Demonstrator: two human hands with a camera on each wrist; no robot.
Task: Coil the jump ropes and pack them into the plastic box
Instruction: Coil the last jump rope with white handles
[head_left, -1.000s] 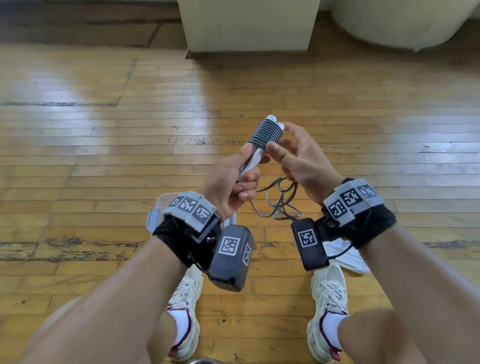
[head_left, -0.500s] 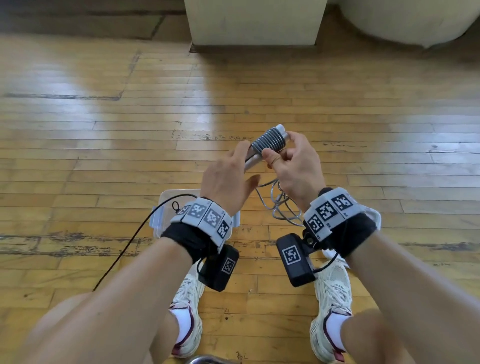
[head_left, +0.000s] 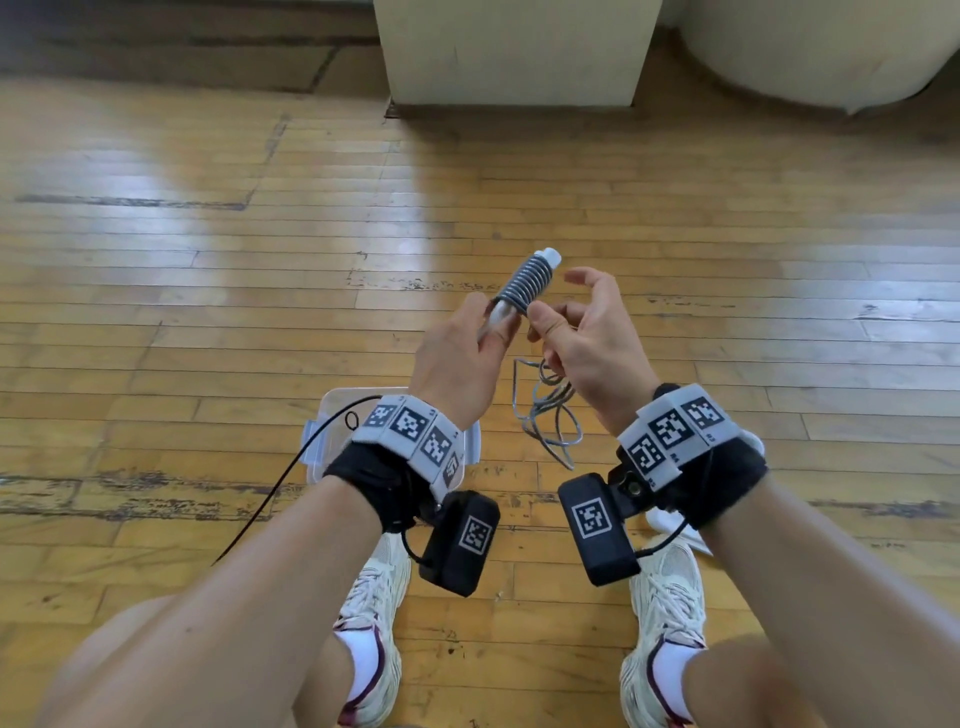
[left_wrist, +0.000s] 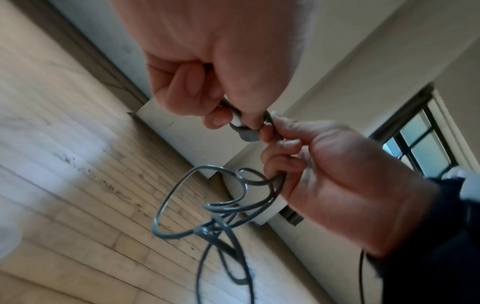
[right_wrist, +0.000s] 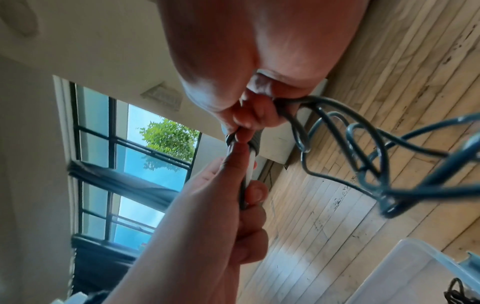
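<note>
Right hand's (head_left: 587, 338) top fingers have let go of the handles (head_left: 524, 283) since a moment ago

Left hand (head_left: 462, 358) grips the handles; right pinches the gray rope (head_left: 550, 410), dangling over the floor by the plastic box (head_left: 332, 415).

We look down on a worn wooden plank floor (head_left: 208, 312), its varnish scuffed in dark streaks and shining where daylight falls. Beyond it stands a cream square pillar base (head_left: 514, 52), and just right of that pillar a rounded pale form (head_left: 831, 47). A dark-framed window (right_wrist: 135, 156) shows green foliage (right_wrist: 171, 137) and blue sky in a cream wall (right_wrist: 85, 41).
</note>
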